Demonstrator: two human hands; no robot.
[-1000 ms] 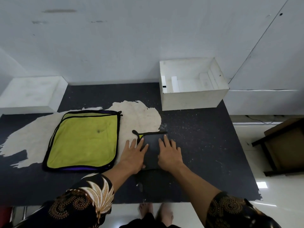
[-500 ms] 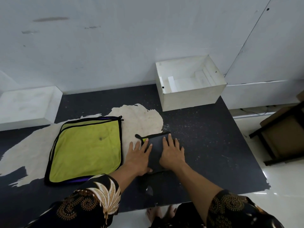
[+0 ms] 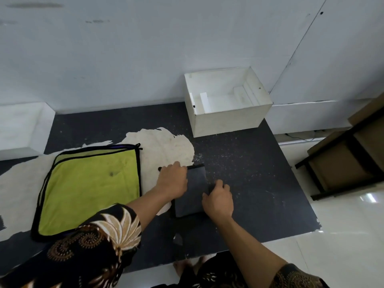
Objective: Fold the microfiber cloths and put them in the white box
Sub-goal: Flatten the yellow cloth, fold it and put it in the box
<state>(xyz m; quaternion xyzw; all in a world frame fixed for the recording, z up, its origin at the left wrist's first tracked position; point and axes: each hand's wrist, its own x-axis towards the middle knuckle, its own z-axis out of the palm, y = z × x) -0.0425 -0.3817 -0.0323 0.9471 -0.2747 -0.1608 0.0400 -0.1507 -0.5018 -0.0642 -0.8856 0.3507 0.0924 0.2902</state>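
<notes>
Folded cloth (image 3: 192, 194) lies on worn dark table (image 3: 249, 173).

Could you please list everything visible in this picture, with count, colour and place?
folded cloth: one, dark grey, table centre, between both hands
open cloths: a flat stack, yellow-green on top with black edging, a purple edge beneath, table left
white box: one, white, open-topped, back of table against the wall, no cloth inside
table: one, dark top with a large pale worn patch
shelf unit: one, brown with black frame, right on the floor
left hand: on the folded cloth's left edge
right hand: gripping its right edge
sleeves: two, dark patterned
</notes>
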